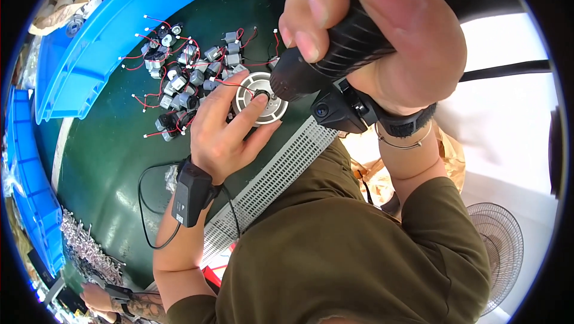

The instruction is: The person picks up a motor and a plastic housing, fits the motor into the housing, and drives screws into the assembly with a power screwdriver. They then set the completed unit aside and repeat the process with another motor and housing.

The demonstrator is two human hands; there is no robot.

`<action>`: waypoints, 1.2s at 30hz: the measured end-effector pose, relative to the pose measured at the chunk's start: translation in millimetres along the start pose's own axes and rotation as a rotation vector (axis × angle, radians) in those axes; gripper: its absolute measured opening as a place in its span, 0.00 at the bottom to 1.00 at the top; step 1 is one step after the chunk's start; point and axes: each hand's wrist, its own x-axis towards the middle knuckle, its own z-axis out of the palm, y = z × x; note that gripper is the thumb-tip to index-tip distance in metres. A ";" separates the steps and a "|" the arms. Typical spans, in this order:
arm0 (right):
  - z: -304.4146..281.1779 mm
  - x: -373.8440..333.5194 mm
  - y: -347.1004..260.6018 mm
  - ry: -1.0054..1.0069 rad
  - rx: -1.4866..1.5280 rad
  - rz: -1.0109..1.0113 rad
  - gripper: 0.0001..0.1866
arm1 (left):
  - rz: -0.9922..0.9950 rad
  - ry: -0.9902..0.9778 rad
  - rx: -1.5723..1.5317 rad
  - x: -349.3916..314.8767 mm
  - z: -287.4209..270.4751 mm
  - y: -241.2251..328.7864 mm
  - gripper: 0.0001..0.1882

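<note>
My right hand [415,40] is wrapped around a black electric screwdriver [350,49] with a ribbed grip, close to the camera. Its dark nose points down left at a round white plastic housing [277,110], hiding part of the rim; whether the tip touches cannot be made out. My left hand [216,133] steadies that housing on the green table, a finger pressing at its dark centre and the others around the edge. A thin red wire runs from the centre. Just left of the housing lies a loose heap of small grey motors [196,77] with red and black leads.
Blue plastic bins [113,31] curve along the left and far side. A pile of small pinkish-white pieces [89,246] lies lower left, near another person's hand [98,297]. A white perforated strip [281,165] edges the table before me. A fan [493,246] stands right.
</note>
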 end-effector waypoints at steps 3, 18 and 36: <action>-3.4 -0.6 -0.1 -0.033 -0.114 -0.035 0.27 | -0.001 0.004 -0.013 1.2 0.7 0.8 0.22; -15.3 1.3 4.0 -0.205 -0.693 -0.231 0.27 | -0.014 -0.012 0.020 0.0 0.3 2.6 0.21; 12.2 10.0 -3.6 -0.263 -0.004 0.026 0.25 | -0.135 0.145 -0.086 0.2 -13.4 8.1 0.18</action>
